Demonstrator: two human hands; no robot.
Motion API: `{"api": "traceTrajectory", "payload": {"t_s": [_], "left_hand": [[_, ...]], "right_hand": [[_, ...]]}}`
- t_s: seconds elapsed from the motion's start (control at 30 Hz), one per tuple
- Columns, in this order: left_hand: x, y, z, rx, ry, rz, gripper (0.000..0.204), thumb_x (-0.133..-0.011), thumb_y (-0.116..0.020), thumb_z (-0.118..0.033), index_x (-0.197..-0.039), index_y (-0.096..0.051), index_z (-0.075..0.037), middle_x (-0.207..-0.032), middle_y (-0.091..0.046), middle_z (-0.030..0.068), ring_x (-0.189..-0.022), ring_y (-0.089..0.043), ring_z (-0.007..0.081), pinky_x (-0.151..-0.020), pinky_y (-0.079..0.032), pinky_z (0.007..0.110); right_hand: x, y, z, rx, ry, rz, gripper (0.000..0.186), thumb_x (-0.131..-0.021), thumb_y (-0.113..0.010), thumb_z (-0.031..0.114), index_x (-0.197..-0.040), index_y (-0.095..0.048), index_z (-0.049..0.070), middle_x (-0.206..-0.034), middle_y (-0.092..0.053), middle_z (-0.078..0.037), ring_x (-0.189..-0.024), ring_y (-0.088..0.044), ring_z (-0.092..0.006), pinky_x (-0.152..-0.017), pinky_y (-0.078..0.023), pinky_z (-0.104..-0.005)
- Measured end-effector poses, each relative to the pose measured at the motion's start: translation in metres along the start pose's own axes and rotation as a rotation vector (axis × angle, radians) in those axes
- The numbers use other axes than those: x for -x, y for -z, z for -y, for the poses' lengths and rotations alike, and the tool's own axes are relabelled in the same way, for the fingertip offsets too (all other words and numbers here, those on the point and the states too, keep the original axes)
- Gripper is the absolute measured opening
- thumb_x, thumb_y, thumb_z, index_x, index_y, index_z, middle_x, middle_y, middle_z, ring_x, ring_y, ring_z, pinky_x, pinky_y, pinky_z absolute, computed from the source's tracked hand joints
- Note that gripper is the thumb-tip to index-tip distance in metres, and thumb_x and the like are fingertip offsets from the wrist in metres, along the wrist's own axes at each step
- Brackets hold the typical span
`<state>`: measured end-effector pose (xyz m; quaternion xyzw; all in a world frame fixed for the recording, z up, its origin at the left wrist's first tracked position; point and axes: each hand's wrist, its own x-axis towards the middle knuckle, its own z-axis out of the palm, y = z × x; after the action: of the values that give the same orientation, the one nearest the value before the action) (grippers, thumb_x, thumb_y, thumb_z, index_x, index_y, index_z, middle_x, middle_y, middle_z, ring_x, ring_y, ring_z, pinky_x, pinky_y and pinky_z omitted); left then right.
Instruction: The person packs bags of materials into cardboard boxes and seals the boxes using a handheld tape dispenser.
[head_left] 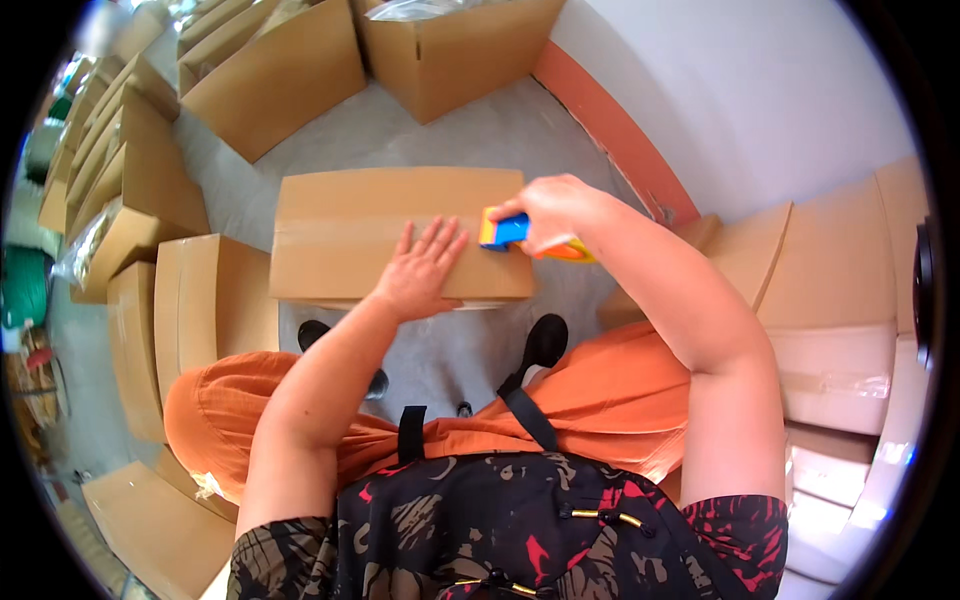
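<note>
A closed brown cardboard box (340,215) lies in front of me, its top flaps meeting along a middle seam. My left hand (420,272) rests flat on the top near the front edge, fingers spread. At the box's right end, my right hand (560,212) is wrapped round a blue and yellow tape dispenser (508,231) with an orange part showing below the hand. The dispenser's blue and yellow head is over the right end of the seam. Whether it touches the cardboard I cannot tell.
Open cardboard boxes (275,85) with plastic inside stand at the back and far left. More boxes (225,310) flank my left knee. Stacked cartons (830,290) line the right side, by a white wall (740,90) with an orange base band. My feet are just before the box.
</note>
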<state>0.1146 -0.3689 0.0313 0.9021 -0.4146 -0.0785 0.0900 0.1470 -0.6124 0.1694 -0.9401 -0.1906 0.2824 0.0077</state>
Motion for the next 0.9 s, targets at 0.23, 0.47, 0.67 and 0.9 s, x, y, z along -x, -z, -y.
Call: {"api": "traceTrajectory", "payload": {"t_s": [0.23,0.47,0.67,0.9], "left_hand": [[0.012,0.067,0.073,-0.140,0.127,0.319,0.122,-0.067,-0.089,-0.037,-0.161,-0.015,-0.019,-0.168,-0.015,0.0053,-0.155,-0.014,0.0268,-0.125,-0.013,0.051],[0.021,0.030,0.100,0.466,0.403,0.128,0.134,-0.062,-0.090,-0.047,-0.162,-0.005,-0.021,-0.167,-0.017,0.0066,-0.155,-0.011,0.0299,-0.123,-0.009,0.057],[-0.009,0.007,-0.007,0.247,0.705,-0.073,0.132,-0.066,-0.084,-0.046,-0.161,0.004,-0.020,-0.166,-0.017,0.0146,-0.155,-0.008,0.0320,-0.121,0.005,0.060],[-0.009,-0.004,-0.005,0.032,0.662,0.078,0.104,-0.077,-0.072,-0.044,-0.161,-0.011,-0.038,-0.169,-0.003,0.0144,-0.155,0.000,0.0401,-0.114,-0.003,0.072]], "right_hand": [[-0.079,0.005,0.053,-0.064,-0.093,0.059,0.060,-0.064,-0.074,0.033,-0.124,-0.071,0.029,-0.111,-0.074,-0.004,-0.105,-0.070,-0.0247,-0.088,-0.056,-0.0385],[-0.079,0.028,0.085,-0.065,-0.057,0.144,0.050,-0.063,-0.074,0.030,-0.112,-0.075,0.025,-0.107,-0.074,-0.002,-0.099,-0.071,-0.0225,-0.082,-0.057,-0.0374],[-0.062,0.005,0.061,-0.186,-0.021,0.055,0.053,-0.064,-0.074,0.030,-0.117,-0.073,0.027,-0.104,-0.074,-0.004,-0.097,-0.071,-0.0241,-0.081,-0.057,-0.0385],[-0.003,-0.052,0.007,-0.193,0.073,-0.133,0.062,-0.066,-0.073,0.026,-0.127,-0.067,0.033,-0.104,-0.074,-0.003,-0.101,-0.070,-0.0230,-0.083,-0.056,-0.0384]]}}
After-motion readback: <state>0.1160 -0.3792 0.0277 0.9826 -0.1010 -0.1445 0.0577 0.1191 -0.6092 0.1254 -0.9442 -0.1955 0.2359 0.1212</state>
